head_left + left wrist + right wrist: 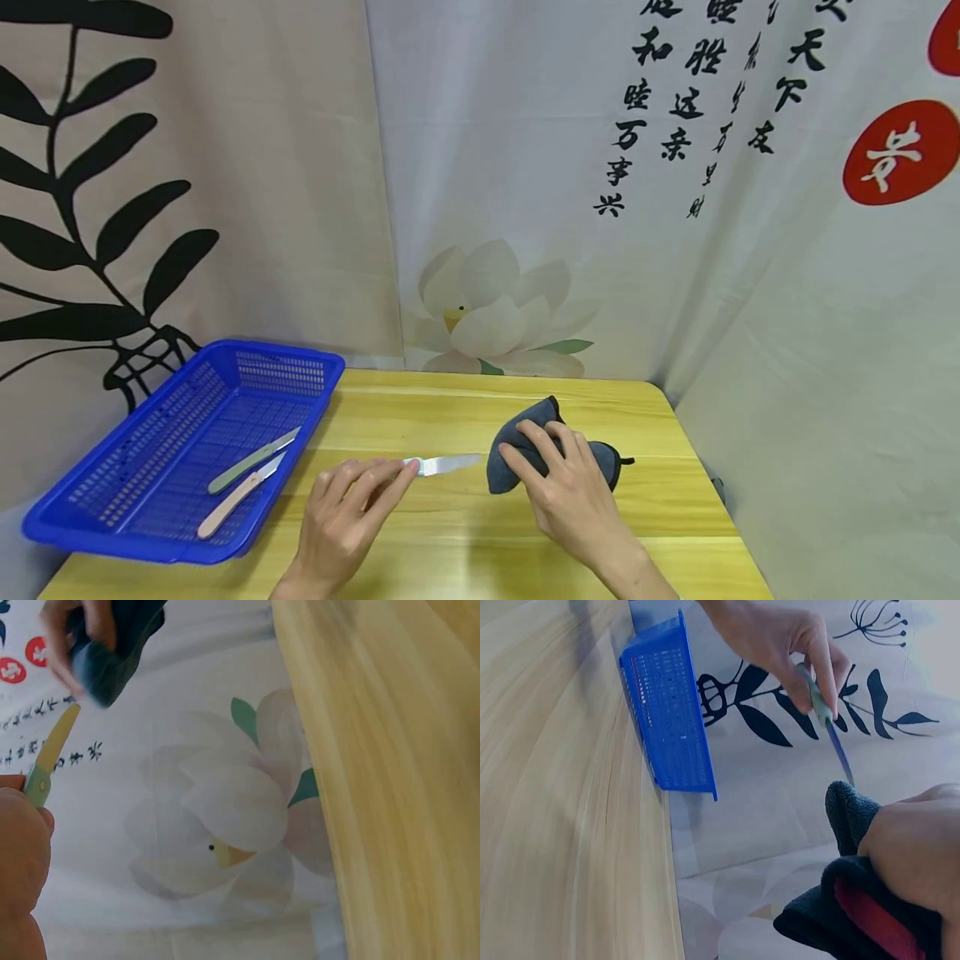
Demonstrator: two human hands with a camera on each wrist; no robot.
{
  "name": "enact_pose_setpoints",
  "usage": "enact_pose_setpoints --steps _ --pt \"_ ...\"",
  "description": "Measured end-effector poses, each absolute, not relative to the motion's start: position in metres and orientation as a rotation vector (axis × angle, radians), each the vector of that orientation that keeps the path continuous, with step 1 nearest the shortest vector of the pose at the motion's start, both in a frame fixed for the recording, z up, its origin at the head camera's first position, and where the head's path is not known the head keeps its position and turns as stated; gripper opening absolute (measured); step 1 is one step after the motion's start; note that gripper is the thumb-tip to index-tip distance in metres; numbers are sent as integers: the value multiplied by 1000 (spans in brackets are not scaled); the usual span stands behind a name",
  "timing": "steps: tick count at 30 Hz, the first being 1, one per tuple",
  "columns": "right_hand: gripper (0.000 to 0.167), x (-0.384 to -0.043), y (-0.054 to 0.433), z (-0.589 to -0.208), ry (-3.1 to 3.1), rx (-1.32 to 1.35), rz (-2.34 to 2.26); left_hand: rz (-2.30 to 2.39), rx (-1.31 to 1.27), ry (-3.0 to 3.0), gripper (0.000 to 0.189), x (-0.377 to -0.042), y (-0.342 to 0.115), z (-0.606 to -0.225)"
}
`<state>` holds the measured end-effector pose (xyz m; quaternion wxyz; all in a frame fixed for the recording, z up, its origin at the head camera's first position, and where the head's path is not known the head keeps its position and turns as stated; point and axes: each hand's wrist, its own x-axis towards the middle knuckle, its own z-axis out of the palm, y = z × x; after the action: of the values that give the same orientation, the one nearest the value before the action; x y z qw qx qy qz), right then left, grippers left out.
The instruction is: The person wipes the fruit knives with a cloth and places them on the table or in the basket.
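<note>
My left hand (345, 510) pinches a small knife (448, 465) by its pale green handle, the blade pointing right. My right hand (573, 492) holds a bunched dark grey-blue cloth (504, 457) with black edging and a small loop. In the head view, the blade tip lies just left of the cloth with a narrow gap. Both are held above the table. The right wrist view shows the green knife handle (819, 697) between the left thumb and fingers, and a red patch (874, 919) among the folds of the cloth. My left palm is hidden.
A blue plastic basket (138, 552) stands at the table's left. Inside it lie a green-handled knife (253, 460) and a pink-handled knife (240, 497), side by side. The yellow wooden table (420, 558) ends at a printed curtain (495, 183) behind.
</note>
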<state>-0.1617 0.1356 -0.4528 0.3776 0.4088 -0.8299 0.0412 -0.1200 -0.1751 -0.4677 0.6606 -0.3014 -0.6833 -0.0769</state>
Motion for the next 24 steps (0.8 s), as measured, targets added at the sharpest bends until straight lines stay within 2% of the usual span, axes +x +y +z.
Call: enact_pose_setpoints --steps 4,8,12,21,24 --pt "55 -162 143 -457 -2141 1044 132 -219 -660 -1624 33 -117 -183 -462" --pt "49 -162 148 -461 -2164 1057 182 -281 -622 -1700 40 -116 -193 -458" --pt "45 -161 152 -464 -2181 1049 224 -365 -557 -1771 37 -118 -205 -456" --pt "55 -156 160 -471 -2233 1028 354 -533 -468 -1880 46 -127 -241 -439" --pt "53 -155 162 -473 -2244 1027 399 -585 -390 -1956 34 -129 -257 -433"
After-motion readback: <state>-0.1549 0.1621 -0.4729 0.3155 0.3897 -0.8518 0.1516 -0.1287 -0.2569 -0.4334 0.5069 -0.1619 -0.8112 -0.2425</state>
